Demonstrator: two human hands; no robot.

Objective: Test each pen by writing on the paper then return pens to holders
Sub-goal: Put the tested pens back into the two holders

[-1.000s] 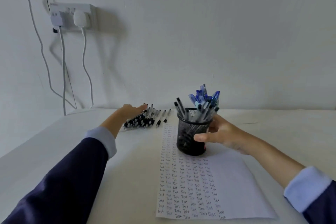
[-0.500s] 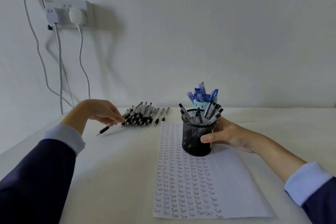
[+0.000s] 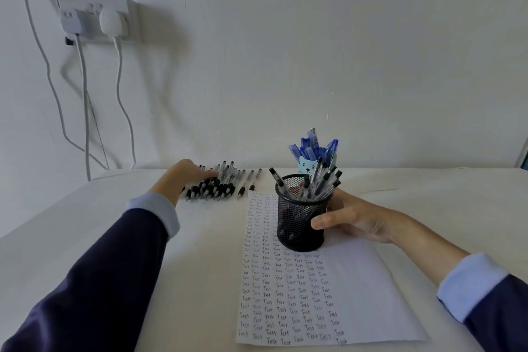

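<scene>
Item: sheet of paper (image 3: 357, 294), lying flat on a white table (image 3: 85, 223), its left half filled with columns of the handwritten word "Test". Item: black mesh holder (image 3: 300, 223), upright on the far end of the paper, containing several black pens (image 3: 323, 180) that lean outward. Item: right hand (image 3: 354, 217), at 3 o'clock of the mesh holder, grasping its wall, thumb across the near side and fingers round the far side. Item: second holder (image 3: 308, 166), pale blue with a bear face, just behind the mesh holder at 12 o'clock, mostly hidden by it, holding blue pens (image 3: 313, 147). Item: row of loose black pens (image 3: 220, 187), lying side by side on the table at 10 o'clock of the mesh holder, with two pens set slightly apart at the row's right end, near the paper's far-left corner. Item: left hand (image 3: 183, 177), laid over the left end of that row, fingers stretched across the barrels; whether it grasps a pen cannot be told. Item: wall socket (image 3: 94, 17), at 10 o'clock on the wall, with white cables (image 3: 84, 100) hanging down.
</scene>
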